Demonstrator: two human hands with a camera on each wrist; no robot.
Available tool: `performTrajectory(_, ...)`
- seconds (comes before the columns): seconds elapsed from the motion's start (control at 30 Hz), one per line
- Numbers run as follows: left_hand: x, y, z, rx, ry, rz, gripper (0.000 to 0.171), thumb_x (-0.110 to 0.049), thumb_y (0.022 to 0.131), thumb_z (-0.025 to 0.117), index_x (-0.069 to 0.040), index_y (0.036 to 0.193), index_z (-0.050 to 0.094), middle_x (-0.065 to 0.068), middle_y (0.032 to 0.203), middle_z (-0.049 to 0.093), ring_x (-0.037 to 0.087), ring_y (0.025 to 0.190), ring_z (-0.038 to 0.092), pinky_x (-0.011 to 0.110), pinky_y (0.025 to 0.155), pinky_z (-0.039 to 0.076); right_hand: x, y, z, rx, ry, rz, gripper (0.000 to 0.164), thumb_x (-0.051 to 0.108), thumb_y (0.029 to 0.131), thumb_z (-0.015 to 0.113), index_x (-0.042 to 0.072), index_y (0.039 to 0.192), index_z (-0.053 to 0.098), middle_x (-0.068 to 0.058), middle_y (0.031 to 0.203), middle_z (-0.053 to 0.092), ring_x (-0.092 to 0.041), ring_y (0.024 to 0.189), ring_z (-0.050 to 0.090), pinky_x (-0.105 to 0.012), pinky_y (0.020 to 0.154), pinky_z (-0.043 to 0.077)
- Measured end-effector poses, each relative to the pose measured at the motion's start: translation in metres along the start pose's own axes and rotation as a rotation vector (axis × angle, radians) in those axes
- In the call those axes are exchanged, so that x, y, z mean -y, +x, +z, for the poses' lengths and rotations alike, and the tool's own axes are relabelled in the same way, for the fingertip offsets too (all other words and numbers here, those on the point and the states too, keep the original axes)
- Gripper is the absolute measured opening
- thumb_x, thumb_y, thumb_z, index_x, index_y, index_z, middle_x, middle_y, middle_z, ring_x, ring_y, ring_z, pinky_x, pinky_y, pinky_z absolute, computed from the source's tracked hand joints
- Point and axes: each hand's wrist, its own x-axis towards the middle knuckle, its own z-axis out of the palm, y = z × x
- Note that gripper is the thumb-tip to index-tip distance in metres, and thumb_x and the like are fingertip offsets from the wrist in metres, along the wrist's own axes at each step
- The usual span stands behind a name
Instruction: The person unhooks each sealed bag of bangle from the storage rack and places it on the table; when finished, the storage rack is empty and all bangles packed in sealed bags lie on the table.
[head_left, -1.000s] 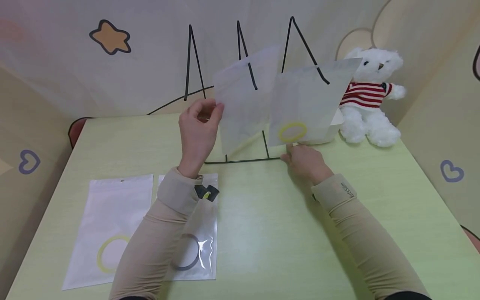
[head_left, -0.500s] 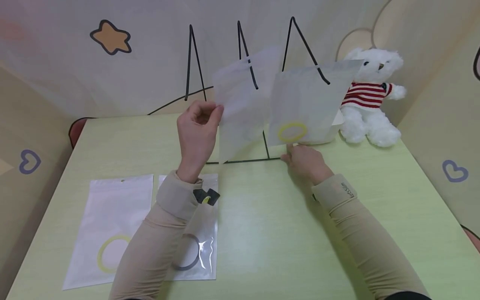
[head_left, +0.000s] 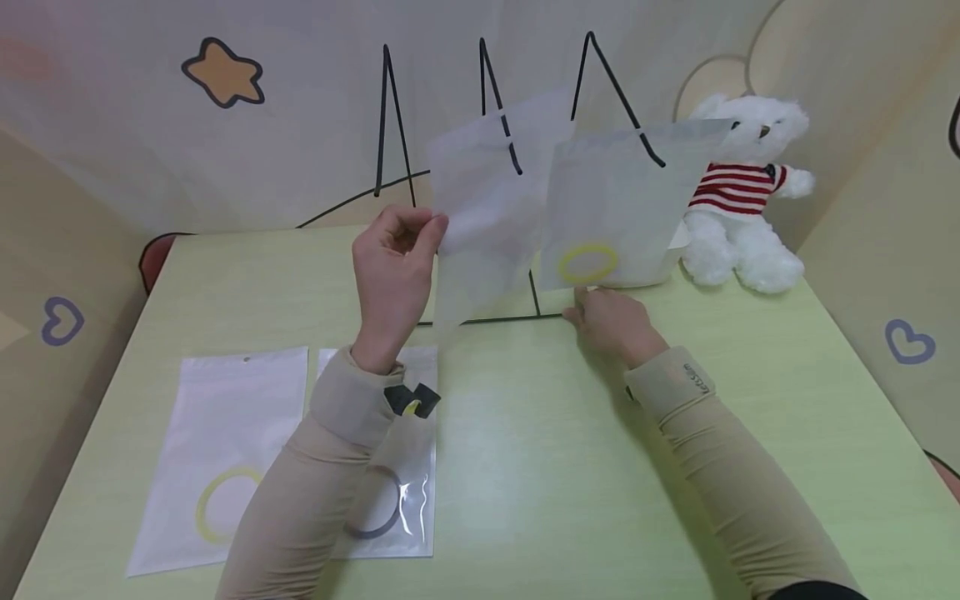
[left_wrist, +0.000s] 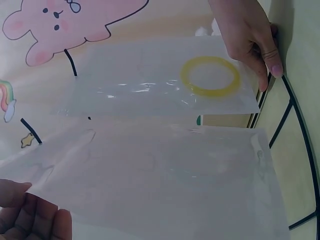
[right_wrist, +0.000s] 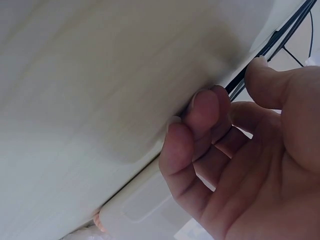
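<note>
From my head: pale-green table (head_left: 525, 467), star-printed wall (head_left: 315, 108) behind; near the far edge, the translucent bag (head_left: 487, 208) hangs on the black wire rack (head_left: 510, 319). Left wrist: my left hand (left_wrist: 35, 215) pinches that bag's side. Right wrist: my right hand (right_wrist: 250, 175) grips the rack's base, fingers curled.

Pouches (head_left: 217, 417) on table (head_left: 525, 467), front left; bags (head_left: 480, 196) on rack (head_left: 613, 82) behind; bear (head_left: 738, 237) right, seemingly partly behind bags.
</note>
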Motion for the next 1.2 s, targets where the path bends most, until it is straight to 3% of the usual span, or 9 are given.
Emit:
performTrajectory(0.7, -0.016, -0.012, -0.002, 0.018, -0.021, 0.044, 0.010, -0.003, 0.091, 0.065, 0.007, 0.094, 0.065, 0.012, 0.081, 0.063, 0.015, 0.065, 0.052, 0.023, 0.059, 0.041, -0.001, 0.000, 0.000, -0.018, 0.008, -0.003, 0.026, 0.031, 0.103, 0.049, 0.008, 0.094, 0.054, -0.009, 0.082, 0.056, -0.026, 0.078, 0.055, -0.044, 0.072, 0.048)
performTrajectory(0.93, -0.020, -0.016, -0.004, 0.018, -0.020, 0.066, 0.002, 0.000, 0.090, 0.065, -0.001, 0.088, 0.065, 0.013, 0.080, 0.064, 0.016, 0.064, 0.052, 0.023, 0.059, 0.042, 0.000, 0.000, 0.000, -0.010, 0.003, -0.009, 0.027, 0.031, 0.103, 0.048, 0.006, 0.102, 0.055, -0.010, 0.084, 0.057, -0.027, 0.079, 0.056, -0.045, 0.071, 0.048)
performTrajectory(1.13, -0.025, -0.022, -0.007, 0.041, -0.027, 0.080, 0.005, 0.000, 0.091, 0.064, 0.006, 0.090, 0.064, 0.015, 0.084, 0.065, 0.016, 0.069, 0.057, 0.024, 0.065, 0.047, -0.001, 0.000, 0.000, -0.018, 0.016, 0.000, 0.029, 0.031, 0.102, 0.049, 0.008, 0.087, 0.055, -0.008, 0.078, 0.054, -0.025, 0.073, 0.053, -0.040, 0.065, 0.046)
performTrajectory(1.2, -0.026, -0.025, -0.008, 0.039, -0.034, 0.075, 0.003, 0.001, 0.090, 0.064, 0.003, 0.090, 0.064, 0.015, 0.084, 0.065, 0.016, 0.070, 0.058, 0.024, 0.067, 0.048, -0.001, 0.000, 0.001, -0.019, 0.023, 0.003, 0.030, 0.031, 0.102, 0.050, 0.009, 0.081, 0.053, -0.007, 0.075, 0.052, -0.024, 0.070, 0.051, -0.038, 0.063, 0.044)
